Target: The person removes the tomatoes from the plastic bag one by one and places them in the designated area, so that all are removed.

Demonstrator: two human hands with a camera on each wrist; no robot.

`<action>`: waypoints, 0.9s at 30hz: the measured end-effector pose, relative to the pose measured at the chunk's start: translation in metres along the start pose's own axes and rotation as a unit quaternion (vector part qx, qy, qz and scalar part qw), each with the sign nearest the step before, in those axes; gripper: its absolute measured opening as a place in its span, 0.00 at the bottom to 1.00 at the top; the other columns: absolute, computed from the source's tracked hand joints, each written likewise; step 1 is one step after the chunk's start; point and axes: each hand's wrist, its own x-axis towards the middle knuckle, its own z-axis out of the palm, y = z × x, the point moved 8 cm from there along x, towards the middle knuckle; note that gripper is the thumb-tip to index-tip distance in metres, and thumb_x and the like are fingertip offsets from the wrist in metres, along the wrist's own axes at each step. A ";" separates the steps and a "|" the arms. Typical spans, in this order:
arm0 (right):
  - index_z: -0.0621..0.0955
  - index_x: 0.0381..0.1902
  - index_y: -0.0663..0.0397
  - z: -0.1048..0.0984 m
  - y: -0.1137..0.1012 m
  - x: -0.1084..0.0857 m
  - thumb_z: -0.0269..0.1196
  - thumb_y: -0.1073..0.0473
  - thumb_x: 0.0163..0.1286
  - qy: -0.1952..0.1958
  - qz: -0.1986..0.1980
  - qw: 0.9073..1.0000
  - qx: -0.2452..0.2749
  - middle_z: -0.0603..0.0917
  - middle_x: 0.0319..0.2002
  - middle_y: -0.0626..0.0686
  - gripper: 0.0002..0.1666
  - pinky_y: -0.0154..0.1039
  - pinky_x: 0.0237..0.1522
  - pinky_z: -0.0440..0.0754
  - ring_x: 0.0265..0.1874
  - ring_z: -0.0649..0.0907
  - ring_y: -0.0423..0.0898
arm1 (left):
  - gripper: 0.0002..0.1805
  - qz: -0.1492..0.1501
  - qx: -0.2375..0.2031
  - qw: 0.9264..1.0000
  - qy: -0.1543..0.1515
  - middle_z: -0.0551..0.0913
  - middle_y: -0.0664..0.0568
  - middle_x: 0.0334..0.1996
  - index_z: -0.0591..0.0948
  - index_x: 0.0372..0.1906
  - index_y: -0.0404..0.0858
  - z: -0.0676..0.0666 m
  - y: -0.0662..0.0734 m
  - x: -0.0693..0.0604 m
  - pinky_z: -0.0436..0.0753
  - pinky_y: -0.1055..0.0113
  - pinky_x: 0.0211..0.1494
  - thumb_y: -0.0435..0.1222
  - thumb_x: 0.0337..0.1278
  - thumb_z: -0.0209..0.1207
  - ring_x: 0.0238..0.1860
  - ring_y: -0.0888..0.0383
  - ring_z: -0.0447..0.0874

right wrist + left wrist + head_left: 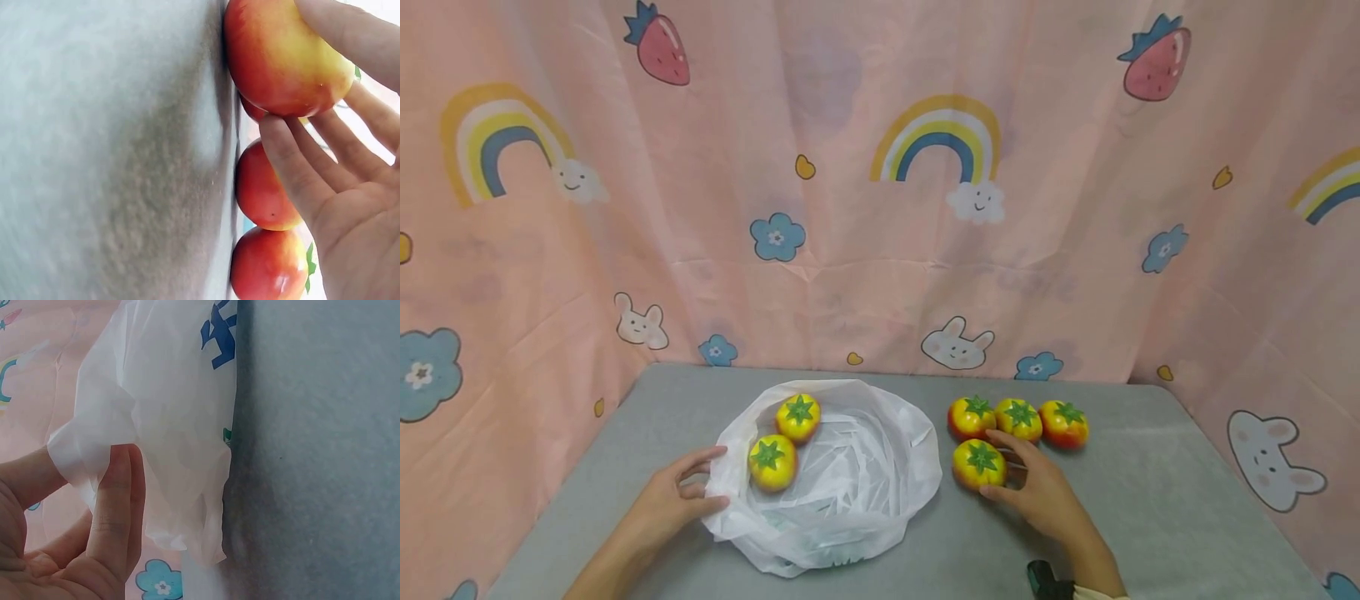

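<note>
A white plastic bag lies spread with its mouth up on the table. Its left rim is pinched by my left hand; in the left wrist view the bag film covers part of those fingers. Inside the bag's left side sit two yellow-red tomatoes, a rear one and a front one. To the right of the bag, my right hand holds a tomato between thumb and fingers. The right wrist view shows this tomato close to the table surface.
Three more tomatoes stand in a row behind the right hand: a left one, a middle one and a right one. A grey table carries everything. A pink patterned curtain hangs at its back and sides.
</note>
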 end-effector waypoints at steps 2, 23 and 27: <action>0.69 0.71 0.41 0.000 -0.001 0.000 0.77 0.49 0.53 0.001 -0.005 1.000 0.000 0.75 0.67 0.56 0.48 0.54 0.63 0.77 0.64 0.76 0.56 | 0.45 -0.001 0.002 1.000 0.000 0.71 0.37 0.64 0.68 0.72 0.43 0.000 0.000 0.001 0.84 0.64 0.46 0.39 0.46 0.75 0.42 0.57 0.81; 0.69 0.71 0.45 -0.006 0.000 -0.002 0.77 0.49 0.54 0.007 -0.014 1.000 0.012 0.73 0.70 0.56 0.48 0.54 0.64 0.76 0.67 0.75 0.57 | 0.45 -0.006 0.003 1.000 -0.006 0.69 0.37 0.66 0.67 0.73 0.44 0.000 -0.002 0.002 0.83 0.65 0.45 0.40 0.47 0.75 0.42 0.57 0.81; 0.68 0.71 0.46 -0.012 -0.007 -0.003 0.76 0.48 0.55 0.010 -0.018 1.000 0.005 0.71 0.71 0.56 0.48 0.55 0.64 0.75 0.68 0.74 0.58 | 0.45 -0.003 -0.001 1.000 -0.008 0.69 0.37 0.66 0.67 0.73 0.43 -0.001 0.000 0.001 0.81 0.66 0.43 0.38 0.47 0.74 0.41 0.57 0.80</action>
